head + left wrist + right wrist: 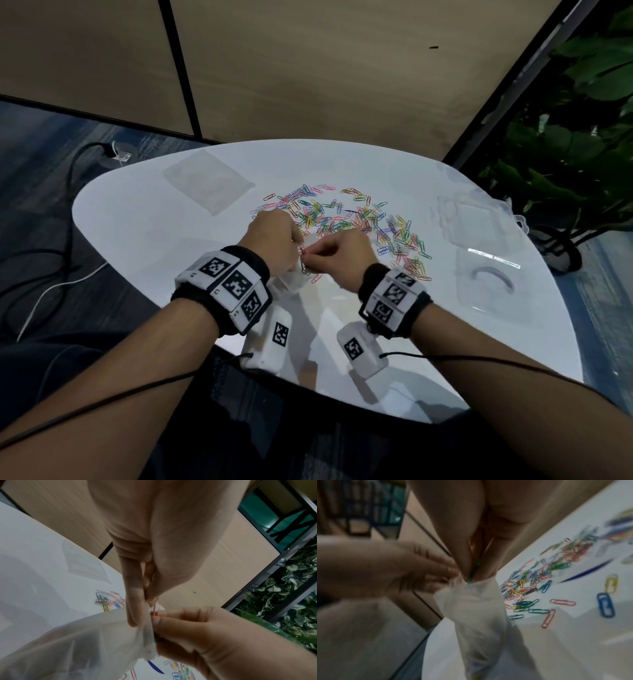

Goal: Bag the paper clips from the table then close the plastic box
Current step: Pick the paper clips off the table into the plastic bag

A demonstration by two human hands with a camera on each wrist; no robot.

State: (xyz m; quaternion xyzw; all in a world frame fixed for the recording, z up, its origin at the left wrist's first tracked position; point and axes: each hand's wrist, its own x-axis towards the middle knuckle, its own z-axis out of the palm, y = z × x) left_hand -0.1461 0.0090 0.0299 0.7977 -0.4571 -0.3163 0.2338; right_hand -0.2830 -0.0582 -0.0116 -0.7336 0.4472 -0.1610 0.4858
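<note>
Barely begun, I'd say: left hand (pixel 274 236) pinches the bag (pixel 476 608) mouth, right hand (pixel 346 253) feeds in clips, most paper clips (pixel 346 219) still litter the desk (pixel 144 219), the plastic box (pixel 479 240) open.

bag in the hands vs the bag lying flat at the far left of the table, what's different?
The bag in the hands is lifted off the table, bunched at its mouth and pinched by the left hand and right hand. The spare bag lies flat, smooth and untouched, apart from the paper clips. A green clip sits at the held bag's mouth; the spare looks empty. Both are clear plastic.
</note>
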